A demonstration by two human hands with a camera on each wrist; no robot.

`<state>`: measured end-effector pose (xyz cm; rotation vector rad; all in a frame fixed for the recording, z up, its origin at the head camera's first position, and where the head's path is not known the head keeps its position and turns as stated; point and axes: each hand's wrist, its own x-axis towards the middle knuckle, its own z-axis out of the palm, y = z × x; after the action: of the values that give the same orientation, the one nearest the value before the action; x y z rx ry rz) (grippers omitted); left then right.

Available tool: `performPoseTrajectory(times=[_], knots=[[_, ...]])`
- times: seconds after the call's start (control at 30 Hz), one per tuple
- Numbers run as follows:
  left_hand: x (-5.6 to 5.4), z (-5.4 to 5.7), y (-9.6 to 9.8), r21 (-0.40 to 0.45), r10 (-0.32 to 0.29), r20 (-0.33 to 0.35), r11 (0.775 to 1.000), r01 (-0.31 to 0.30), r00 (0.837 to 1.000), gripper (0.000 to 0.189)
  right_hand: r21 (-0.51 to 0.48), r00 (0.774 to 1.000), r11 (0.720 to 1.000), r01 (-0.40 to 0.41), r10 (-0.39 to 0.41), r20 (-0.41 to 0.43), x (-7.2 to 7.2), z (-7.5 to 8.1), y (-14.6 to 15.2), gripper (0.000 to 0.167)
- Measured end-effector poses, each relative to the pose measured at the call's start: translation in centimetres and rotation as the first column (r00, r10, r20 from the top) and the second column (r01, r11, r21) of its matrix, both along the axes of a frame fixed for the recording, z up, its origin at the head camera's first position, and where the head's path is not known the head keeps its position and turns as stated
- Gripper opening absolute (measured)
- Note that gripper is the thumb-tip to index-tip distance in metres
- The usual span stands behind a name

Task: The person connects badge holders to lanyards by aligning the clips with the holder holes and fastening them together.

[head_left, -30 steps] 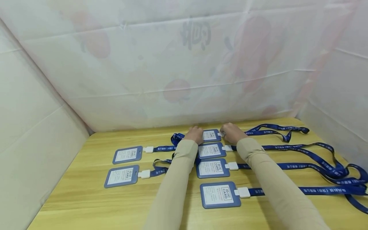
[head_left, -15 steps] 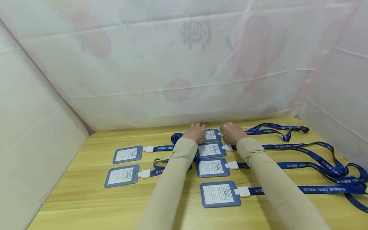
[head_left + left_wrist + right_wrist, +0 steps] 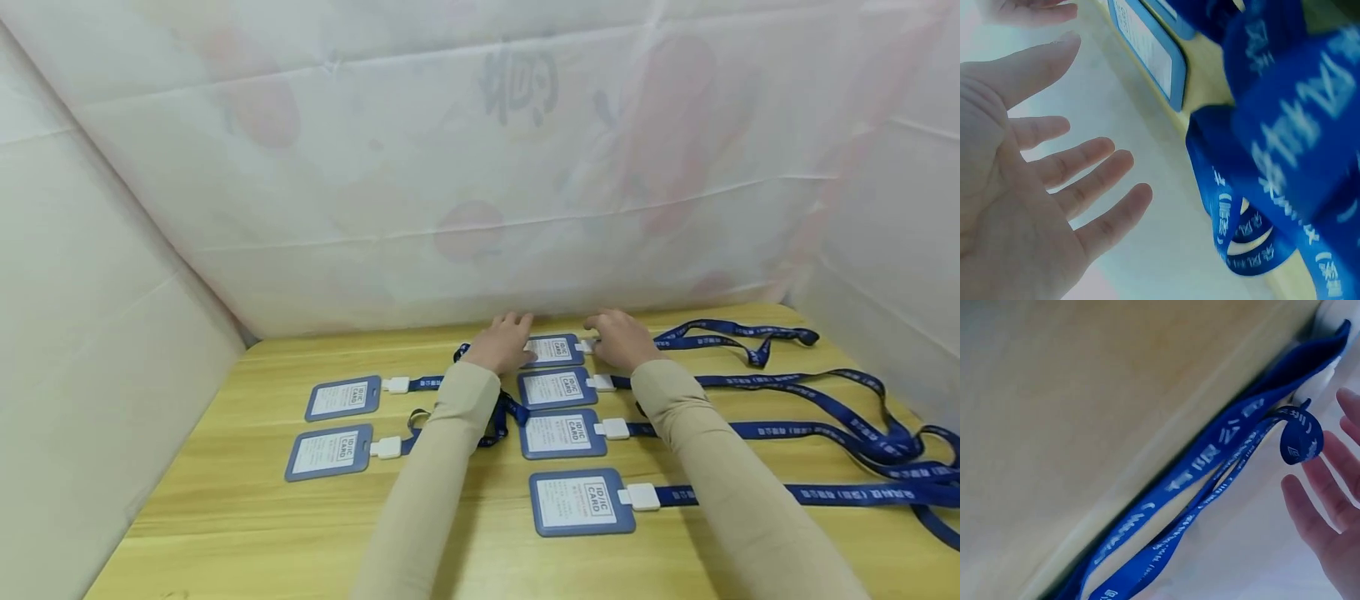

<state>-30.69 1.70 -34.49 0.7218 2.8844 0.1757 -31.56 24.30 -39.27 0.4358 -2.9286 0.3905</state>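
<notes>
At the back of the table lies the farthest blue ID card holder (image 3: 555, 350), flat, with a white clip (image 3: 587, 346) and a dark blue lanyard (image 3: 723, 333) running right. My left hand (image 3: 498, 343) is at that holder's left end; the left wrist view shows its fingers (image 3: 1094, 181) straight and spread, gripping nothing. Beside the clip, my right hand (image 3: 621, 337) has relaxed, parted fingers (image 3: 1329, 481) in the right wrist view, close to a lanyard loop (image 3: 1302, 439). Whether they touch it I cannot tell. A bunched lanyard (image 3: 1297, 137) lies near the left hand.
Nearer in the same column lie three more card holders, the closest card holder (image 3: 583, 502) in front. Two holders, one the left card holder (image 3: 330, 452), form a column at left. White cloth (image 3: 420, 167) walls the wooden table (image 3: 247, 533) at back and sides.
My left hand has drawn slightly left and its fingers have spread. The right hand has come off the clip and shifted a little right. The head view has shifted slightly.
</notes>
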Motion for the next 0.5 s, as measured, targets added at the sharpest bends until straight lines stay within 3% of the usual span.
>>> performPoseTrajectory(times=[0.2,0.5], knots=[[0.3,0.3,-1.0,0.031,-0.035,-0.008,0.999,0.036,0.999,0.067,0.012,1.0,1.0,-0.006,0.006,0.005,0.5,0.8,0.1,0.033],[1.1,1.0,-3.4,0.022,-0.029,-0.064,0.999,0.031,0.998,0.068,0.018,0.999,1.0,0.013,-0.014,0.032,1.7,2.8,-1.1,0.04]])
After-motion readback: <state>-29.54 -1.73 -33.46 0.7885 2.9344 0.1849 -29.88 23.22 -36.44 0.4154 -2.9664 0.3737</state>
